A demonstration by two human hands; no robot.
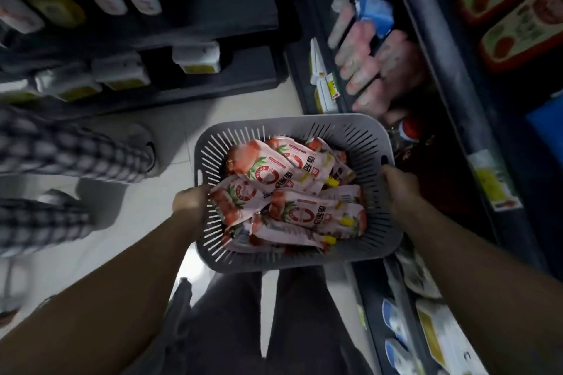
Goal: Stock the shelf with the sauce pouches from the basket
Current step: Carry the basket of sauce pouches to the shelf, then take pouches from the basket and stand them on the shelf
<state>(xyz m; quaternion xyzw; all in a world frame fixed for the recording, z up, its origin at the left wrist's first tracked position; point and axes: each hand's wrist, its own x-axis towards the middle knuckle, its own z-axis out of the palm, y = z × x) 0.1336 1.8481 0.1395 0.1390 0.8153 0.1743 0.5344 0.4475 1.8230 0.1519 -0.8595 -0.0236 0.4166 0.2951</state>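
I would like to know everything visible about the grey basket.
The basket is grey, plastic-looking, a rounded rectangle with slotted walls and a handle slot at each side. The left hand and right hand grip opposite sides, holding it roughly level above the floor, beside the shelf. Sauce pouches lie piled inside.

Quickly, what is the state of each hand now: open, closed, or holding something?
Left hand: closed, holding the basket by its left rim.
Right hand: closed, holding the basket by its right rim.
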